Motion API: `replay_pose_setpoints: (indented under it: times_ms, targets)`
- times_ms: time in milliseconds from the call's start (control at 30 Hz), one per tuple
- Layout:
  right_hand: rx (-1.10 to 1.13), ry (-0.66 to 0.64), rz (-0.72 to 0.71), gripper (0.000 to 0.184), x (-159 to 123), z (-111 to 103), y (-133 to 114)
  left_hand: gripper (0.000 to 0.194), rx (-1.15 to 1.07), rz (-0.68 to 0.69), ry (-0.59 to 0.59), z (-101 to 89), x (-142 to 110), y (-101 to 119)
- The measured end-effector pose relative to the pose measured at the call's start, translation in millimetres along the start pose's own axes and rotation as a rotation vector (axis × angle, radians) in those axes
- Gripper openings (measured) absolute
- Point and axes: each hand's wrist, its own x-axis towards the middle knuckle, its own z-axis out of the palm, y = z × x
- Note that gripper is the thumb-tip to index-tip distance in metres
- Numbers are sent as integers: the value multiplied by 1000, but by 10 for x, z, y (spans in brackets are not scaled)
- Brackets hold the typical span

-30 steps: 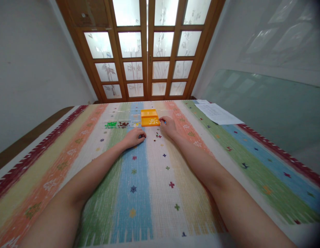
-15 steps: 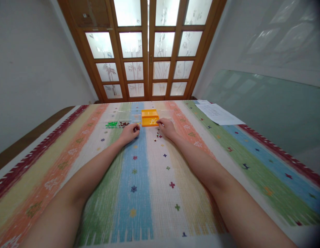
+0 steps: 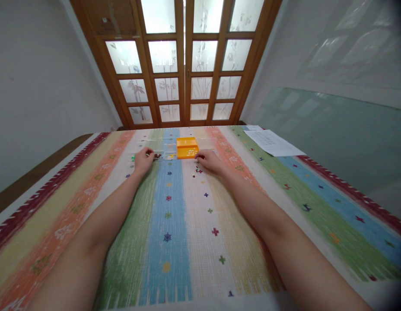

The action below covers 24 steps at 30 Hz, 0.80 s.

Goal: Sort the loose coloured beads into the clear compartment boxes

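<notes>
My left hand (image 3: pixel 144 160) is closed in a pinch over the left part of a clear compartment box. It covers most of the green pieces (image 3: pixel 133 158), and dark red beads (image 3: pixel 157 156) lie just right of its fingertips. What the pinch holds, if anything, is too small to see. Near the middle of the table stands an open orange case (image 3: pixel 186 141) with small white pieces (image 3: pixel 191 152) inside. My right hand (image 3: pixel 209 160) is at the case's lower right corner, thumb and fingers pressed together. Anything between them cannot be made out.
Small yellowish pieces (image 3: pixel 171 156) sit between the beads and the orange case. Tiny dark bits (image 3: pixel 197 170) lie on the striped tablecloth (image 3: pixel 168 216) below my right hand. Printed paper sheets (image 3: pixel 273 143) are at the back right. Wooden glass-paned doors (image 3: pixel 187 88) stand beyond the table.
My left hand has moved left, from beside the orange case to over the green pieces, uncovering the yellowish ones. My right hand has shifted slightly left and down along the case's corner.
</notes>
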Motion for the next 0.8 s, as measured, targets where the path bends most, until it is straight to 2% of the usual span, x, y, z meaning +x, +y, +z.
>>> replay_pose_setpoints:
  times_ms: [167,333,400,533,800]
  targets:
    - [62,-217,5,12,26,-145,0,22,5,-24,44,20,8,-41]
    - [116,-461,62,11,36,-186,-38,25,50,61,-32,44,-52,75]
    - [135,-519,56,9,33,-178,-47,25,60,119,-59,63,-86,133]
    - [123,-482,15,4,16,-124,-67,24,42,225,-142,125,-166,225]
    - [-29,-196,-68,10,-37,193,-275,21,63,476,-407,240,-395,523]
